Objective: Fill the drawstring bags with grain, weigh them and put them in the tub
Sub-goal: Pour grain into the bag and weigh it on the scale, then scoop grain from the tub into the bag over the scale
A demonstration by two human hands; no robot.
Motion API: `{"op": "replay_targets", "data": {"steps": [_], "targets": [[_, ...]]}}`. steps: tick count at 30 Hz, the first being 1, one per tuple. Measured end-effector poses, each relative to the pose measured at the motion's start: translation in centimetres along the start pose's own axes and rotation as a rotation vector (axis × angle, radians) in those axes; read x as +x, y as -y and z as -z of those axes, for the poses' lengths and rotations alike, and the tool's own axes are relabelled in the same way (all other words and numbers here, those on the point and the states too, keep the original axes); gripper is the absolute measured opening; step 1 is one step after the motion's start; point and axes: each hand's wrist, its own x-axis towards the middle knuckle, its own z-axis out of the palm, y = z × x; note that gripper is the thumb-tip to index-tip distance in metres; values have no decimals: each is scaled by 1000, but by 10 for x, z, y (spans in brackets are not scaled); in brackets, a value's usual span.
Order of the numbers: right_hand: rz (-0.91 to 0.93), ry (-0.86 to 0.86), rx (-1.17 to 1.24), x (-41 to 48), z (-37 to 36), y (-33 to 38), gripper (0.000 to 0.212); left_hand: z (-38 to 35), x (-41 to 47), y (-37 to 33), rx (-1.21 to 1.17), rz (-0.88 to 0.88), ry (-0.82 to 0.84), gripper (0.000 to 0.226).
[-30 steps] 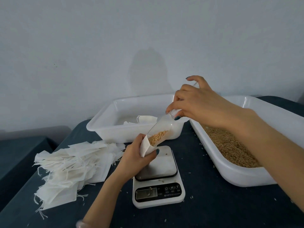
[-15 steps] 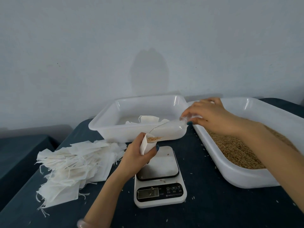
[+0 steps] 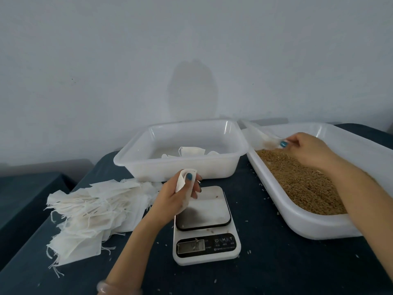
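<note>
Legible marking occurs on one item only, the kitchen scale [image 3: 206, 226]. On its front panel, right of the display [image 3: 191, 246], three touch keys [image 3: 223, 239] read: a power symbol, "M", "T". The display digits are blurred and cannot be read. Small captions beneath the keys and a printed line [image 3: 224, 249] below them are too small to read.

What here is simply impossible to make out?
Head view, the only one:
1. Scale display: digits too blurred to read.
2. How full the held bag is: hidden by its cloth and the left hand.
3. Bags in the tub: its frosted near wall hides most, so no count.
</note>
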Motion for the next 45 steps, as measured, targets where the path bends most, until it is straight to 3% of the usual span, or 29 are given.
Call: {"op": "replay_targets", "data": {"steps": [3, 8, 10, 12, 15, 17, 19, 22, 25, 30, 33, 39, 45], "targets": [[-158, 91, -242, 0, 2, -12, 28, -1, 0, 1, 62, -29, -28, 35], [-169, 366, -665, -15, -5, -5, 26, -1, 1, 3, 71, -60, -96, 18], [-150, 301, -724, -22, -6, 9, 26, 1, 1, 5, 142, -62, -99, 21], [-57, 108, -738, -32, -10, 32, 25, 3, 1, 4, 203, -86, -94, 26], [288, -94, -520, -51, -26, 74, 26, 3, 0, 4, 287, -122, -100, 35], [477, -85, -307, -70, -43, 98, 18, 4, 0, 5, 360, -134, -115, 44], [513, 1, -114, -82, -67, 111, 7, 5, 2, 5, 444, -167, -158, 48], [466, 71, 0, -82, -106, 105, 12, 9, 2, 5, 439, -231, -216, 33], [275, 24, 133, -70, -132, 76, 18, 11, 1, 4, 422, -203, -264, 8], [25, 67, 384, -52, -155, 36, 17, 18, 12, -7, 442, -145, -331, 14], [-11, 59, 495, -47, -156, 34, 18, 27, 35, -25, 493, -130, -366, 16], [9, 58, 498, -51, -159, 33, 20, 53, 108, -61, 517, -167, -365, 13], [15, 67, 483, -51, -159, 32, 21, 56, 145, -42, 739, -56, -135, 13]]}}
